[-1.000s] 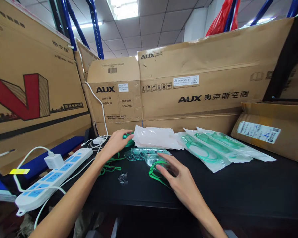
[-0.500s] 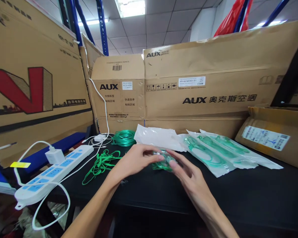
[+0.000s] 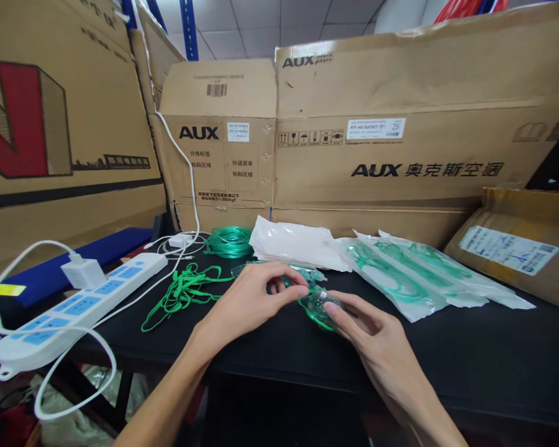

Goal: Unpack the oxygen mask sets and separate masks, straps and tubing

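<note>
My right hand grips a clear green oxygen mask from its right side, thumb on top. My left hand pinches thumb and forefinger at the mask's left edge, on what looks like a thin green elastic strap. Behind my left fingers lie more clear green mask pieces, partly hidden. A loose heap of green elastic straps rests on the black table to the left. A coil of green tubing sits farther back.
White packets lie at the back centre. Sealed bags with green masks and tubing spread to the right. A power strip with white cables runs along the left. Cardboard boxes wall the back, and a taped carton stands right.
The view has tipped downward. My left hand has shifted from holding the mask to pinching at its edge, while my right hand keeps hold of the mask, now slightly lower.
</note>
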The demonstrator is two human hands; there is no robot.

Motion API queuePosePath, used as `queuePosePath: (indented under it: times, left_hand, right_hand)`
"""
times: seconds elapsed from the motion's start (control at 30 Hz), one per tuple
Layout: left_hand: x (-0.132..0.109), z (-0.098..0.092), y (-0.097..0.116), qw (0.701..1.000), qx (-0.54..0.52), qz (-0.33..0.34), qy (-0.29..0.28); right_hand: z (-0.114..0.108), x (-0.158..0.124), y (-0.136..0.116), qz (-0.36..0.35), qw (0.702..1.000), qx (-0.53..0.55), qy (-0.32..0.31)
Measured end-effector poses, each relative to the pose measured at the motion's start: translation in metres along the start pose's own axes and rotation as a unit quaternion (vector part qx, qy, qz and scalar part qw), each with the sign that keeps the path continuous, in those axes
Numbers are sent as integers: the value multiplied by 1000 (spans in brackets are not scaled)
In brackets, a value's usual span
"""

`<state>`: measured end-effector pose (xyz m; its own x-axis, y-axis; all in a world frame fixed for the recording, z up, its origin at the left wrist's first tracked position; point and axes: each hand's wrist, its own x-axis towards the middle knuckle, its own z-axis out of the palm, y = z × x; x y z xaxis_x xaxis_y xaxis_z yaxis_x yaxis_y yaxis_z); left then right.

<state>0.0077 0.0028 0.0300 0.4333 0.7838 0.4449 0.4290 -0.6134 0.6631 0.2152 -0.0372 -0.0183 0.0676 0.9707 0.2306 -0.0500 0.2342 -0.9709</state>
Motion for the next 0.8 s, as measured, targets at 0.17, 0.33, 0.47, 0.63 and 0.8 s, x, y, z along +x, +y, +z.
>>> queuePosePath:
  times: [0.17,0.33,0.47,0.63,0.8]
  left_hand:
    - [0,9,-3,996,-7,3,-87]
    - [0,18,-5,993,-5,24,-115]
    - [0,20,-2,994,17,45,-97]
    - [-2,19,3,995,32,46,-77]
    - [-1,12,-2,997,58,22,-55]
  right_hand:
    - [-4,5,7,-6,999,21,43]
    - [-3,5,9,-6,998,29,50]
    - [-1,2,1,15,999,21,29]
    - [-5,3,-6,20,999,-28,-5]
    - [-18,7,-4,-13,994,-82,73]
